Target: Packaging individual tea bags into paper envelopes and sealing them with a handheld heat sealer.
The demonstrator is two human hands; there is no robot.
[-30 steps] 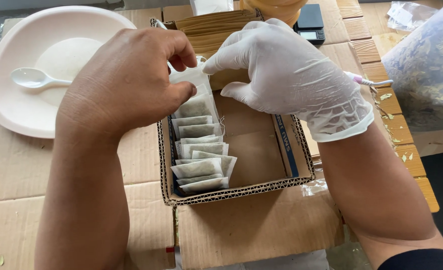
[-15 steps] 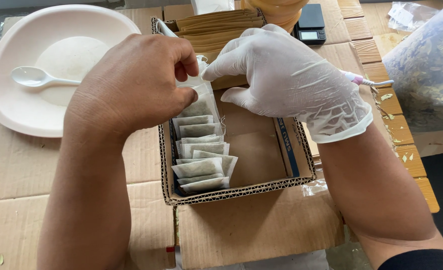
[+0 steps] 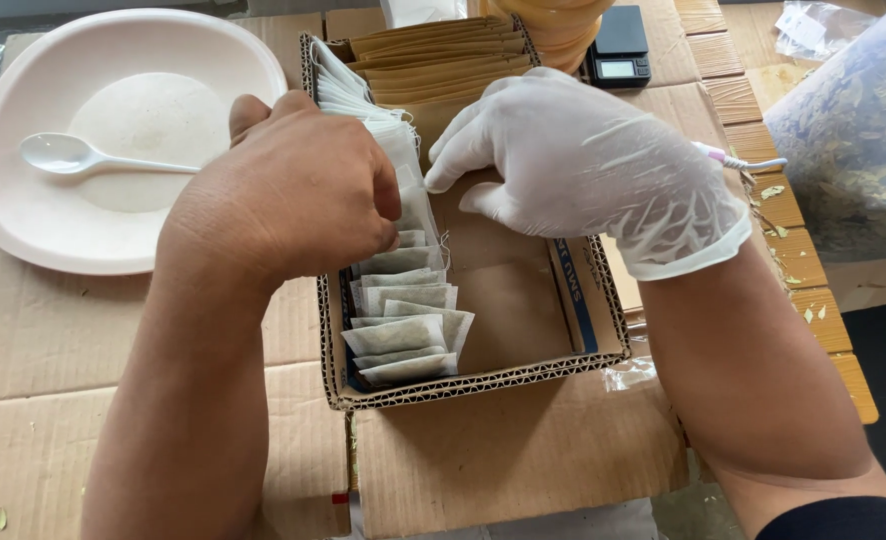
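Sachets [image 3: 403, 325], flat papery white squares, stand in a row along the left side of the corrugated box [image 3: 483, 385]. Bare left hand [image 3: 298, 195] curls closed over the row; gloved right hand [image 3: 583, 160] pinches the sachets' tops. Spoon [image 3: 73, 155] rests on a smooth plate [image 3: 23, 215].

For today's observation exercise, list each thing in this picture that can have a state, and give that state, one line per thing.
Cardboard box: open, partly filled.
Filled tea bags: standing in a row along the box's left side.
Left hand: bare, fingers curled onto the bags.
Right hand: gloved, fingertips at the row.
Plate: upright, holding a spoon.
White spoon: lying bowl up.
Small scale: display blank, as far as visible.
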